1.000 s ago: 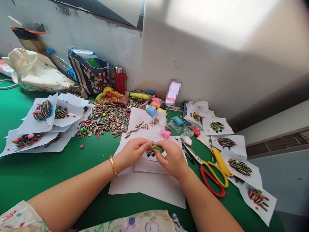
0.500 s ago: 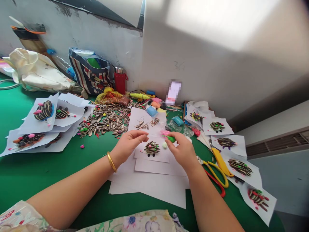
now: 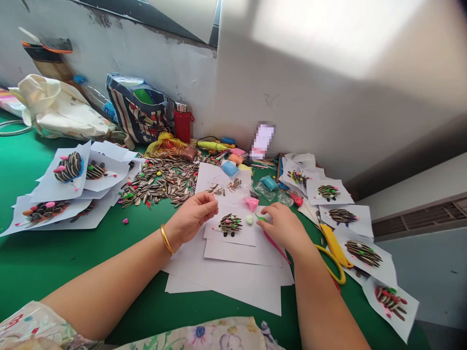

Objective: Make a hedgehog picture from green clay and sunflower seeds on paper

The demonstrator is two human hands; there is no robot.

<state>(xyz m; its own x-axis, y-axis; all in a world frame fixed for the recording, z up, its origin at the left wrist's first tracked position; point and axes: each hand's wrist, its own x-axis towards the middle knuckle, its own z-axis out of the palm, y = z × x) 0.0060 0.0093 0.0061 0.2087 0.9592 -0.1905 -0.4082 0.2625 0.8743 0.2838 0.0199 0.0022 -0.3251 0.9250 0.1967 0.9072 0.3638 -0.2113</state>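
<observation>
My left hand [image 3: 201,213] is raised above the papers, thumb and fingertips pinched together. Whatever may be between them is too small to make out. Green modelling clay [image 3: 261,218] shows between the thumb and curled fingers of my right hand [image 3: 283,226], low over the paper's right side. Between the hands lies a card with a hedgehog [image 3: 230,223] made of striped sunflower seeds, dotted with pink and green clay and with black feet. A pale green clay lump [image 3: 249,219] sits beside it, and a pink clay lump [image 3: 251,203] is just beyond. A thin pink tool [image 3: 276,246] lies partly under my right hand.
A pile of sunflower seeds [image 3: 164,180] lies behind at left. Finished seed pictures are stacked at left [image 3: 36,194] and lined up at right [image 3: 365,253]. Yellow-handled scissors [image 3: 337,272] and a yellow cutter [image 3: 333,245] lie by my right forearm. A red flask [image 3: 182,124] stands behind.
My right hand has moved right and down with the green clay, uncovering the pink lump and the pink tool. The left hand has shifted slightly left, its fingers now more curled.
</observation>
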